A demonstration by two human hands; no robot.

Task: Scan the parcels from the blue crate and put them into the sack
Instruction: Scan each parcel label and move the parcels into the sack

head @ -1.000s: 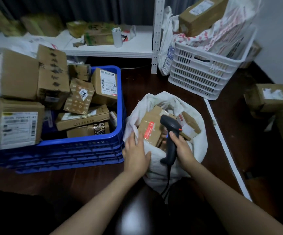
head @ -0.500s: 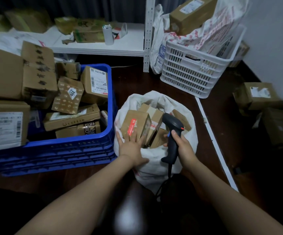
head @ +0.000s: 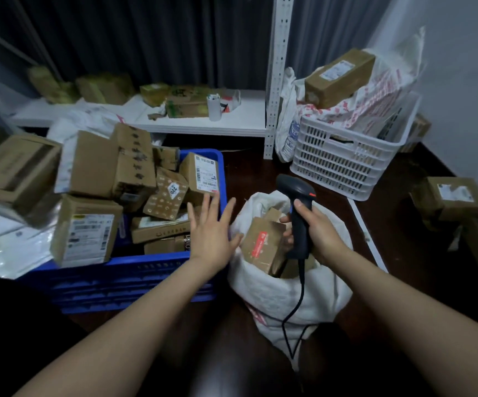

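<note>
Two bare hands reach out over a dark wooden surface (head: 256, 174). The left hand (head: 210, 233) is spread flat, fingers straight and holding nothing, above the near right corner of the blue crate (head: 134, 279), just beside the white sack (head: 289, 293). The right hand (head: 322, 232) has its fingers wrapped round the handle of a black barcode scanner (head: 299, 213), upright over the sack's mouth. A brown parcel with a red label (head: 260, 242) lies tilted inside the sack; more cardboard parcels (head: 166, 197) fill the crate.
</note>
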